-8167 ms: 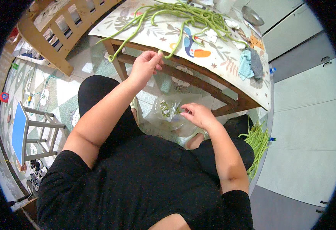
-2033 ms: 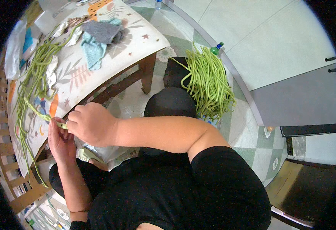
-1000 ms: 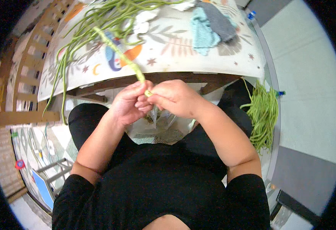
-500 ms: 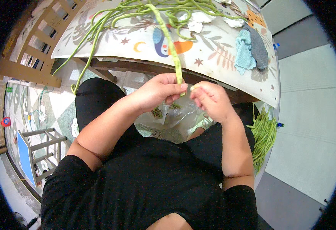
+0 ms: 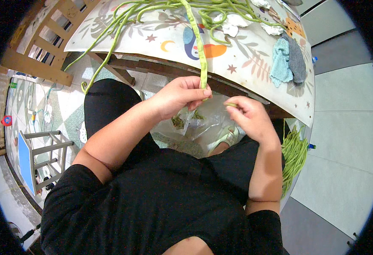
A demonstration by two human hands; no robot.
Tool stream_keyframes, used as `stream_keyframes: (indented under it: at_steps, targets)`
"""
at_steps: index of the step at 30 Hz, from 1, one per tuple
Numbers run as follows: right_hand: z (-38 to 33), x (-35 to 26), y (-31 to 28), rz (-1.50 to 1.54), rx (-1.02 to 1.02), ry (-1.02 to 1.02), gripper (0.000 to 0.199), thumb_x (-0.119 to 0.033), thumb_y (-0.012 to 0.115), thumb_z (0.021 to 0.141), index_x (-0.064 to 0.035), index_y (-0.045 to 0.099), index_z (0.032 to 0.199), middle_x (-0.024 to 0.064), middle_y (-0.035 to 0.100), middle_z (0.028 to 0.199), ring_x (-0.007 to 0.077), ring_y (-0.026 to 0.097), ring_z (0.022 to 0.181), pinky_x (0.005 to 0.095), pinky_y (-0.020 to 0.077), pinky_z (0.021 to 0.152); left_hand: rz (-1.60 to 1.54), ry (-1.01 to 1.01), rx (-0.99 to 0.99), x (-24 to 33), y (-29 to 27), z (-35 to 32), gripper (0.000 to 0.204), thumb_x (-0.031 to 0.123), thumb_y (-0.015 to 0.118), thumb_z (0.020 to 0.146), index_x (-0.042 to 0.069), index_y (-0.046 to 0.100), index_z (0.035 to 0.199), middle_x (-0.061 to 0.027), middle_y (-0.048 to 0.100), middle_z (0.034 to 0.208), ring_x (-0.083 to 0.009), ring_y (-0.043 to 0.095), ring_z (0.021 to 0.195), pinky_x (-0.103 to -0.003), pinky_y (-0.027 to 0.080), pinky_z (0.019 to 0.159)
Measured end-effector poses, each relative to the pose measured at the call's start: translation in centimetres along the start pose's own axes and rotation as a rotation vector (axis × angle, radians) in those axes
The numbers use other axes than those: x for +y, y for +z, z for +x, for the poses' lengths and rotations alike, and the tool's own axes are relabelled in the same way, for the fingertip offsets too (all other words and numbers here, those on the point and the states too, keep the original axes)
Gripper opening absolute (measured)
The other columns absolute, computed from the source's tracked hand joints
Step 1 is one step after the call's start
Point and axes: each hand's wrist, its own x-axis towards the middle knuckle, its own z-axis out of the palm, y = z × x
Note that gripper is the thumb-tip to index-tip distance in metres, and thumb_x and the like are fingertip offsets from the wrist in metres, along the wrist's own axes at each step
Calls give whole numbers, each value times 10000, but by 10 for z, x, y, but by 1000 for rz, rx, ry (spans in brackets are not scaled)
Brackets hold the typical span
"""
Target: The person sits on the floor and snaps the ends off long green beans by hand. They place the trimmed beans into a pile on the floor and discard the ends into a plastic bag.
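Pinched between the thumb and fingers of my left hand [image 5: 178, 97] is the lower end of a thick yardlong bean [image 5: 199, 46]. The bean runs up over the table's edge onto the tabletop. My right hand [image 5: 250, 119], a little to the right and apart from it, is closed on a small green bean piece [image 5: 231, 104]. More yardlong beans [image 5: 120, 32] lie in a loose heap at the back of the table, some hanging over its left edge. Below my hands, between my legs, a clear plastic bag [image 5: 207, 115] contains green and brownish scraps.
The table [image 5: 254, 51] has a white printed cover. Crumpled white tissues [image 5: 230, 29] and teal and grey cloths [image 5: 282, 63] lie on it. A bundle of long beans [image 5: 295, 159] rests at my right. At left stand a wooden chair [image 5: 37, 66] and a blue-topped stool [image 5: 28, 163].
My right hand has moved right, away from my left hand, with the small bean piece in its fingers. The left hand still grips the long bean. The view has shifted slightly.
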Motion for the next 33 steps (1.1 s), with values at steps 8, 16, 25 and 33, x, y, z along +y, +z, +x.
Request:
stream_keyframes:
  at_steps: [8, 16, 25, 33]
  targets:
    - [11, 3, 14, 135, 48, 25, 313, -212, 530, 814, 1, 534, 1043, 108, 564, 982, 186, 552, 852, 276, 435, 737, 162, -3, -64, -3, 8, -2, 134, 208, 568, 811, 77, 544, 831, 51, 497, 679, -42, 432, 551, -187, 341, 492]
    - [26, -18, 49, 743, 130, -34, 338, -52, 513, 820, 39, 432, 1135, 91, 572, 938, 111, 541, 815, 234, 446, 732, 735, 80, -161, -23, 14, -7, 199, 238, 573, 805, 40, 559, 815, 20, 537, 639, -61, 496, 599, -223, 419, 562]
    - [16, -27, 39, 736, 166, -309, 263, -39, 480, 840, 21, 470, 1096, 82, 566, 855, 139, 543, 781, 259, 439, 728, 29, 148, 275, 66, -11, -8, 364, 294, 339, 903, 21, 394, 1138, -117, 579, 947, -167, 578, 709, -273, 467, 627]
    - [21, -26, 48, 371, 63, -148, 289, -53, 577, 769, -25, 527, 1052, 54, 574, 882, 126, 546, 754, 238, 445, 678, -322, 404, 173, 102, -46, 21, 260, 110, 483, 839, 16, 464, 1081, -85, 577, 977, -142, 584, 828, -264, 493, 684]
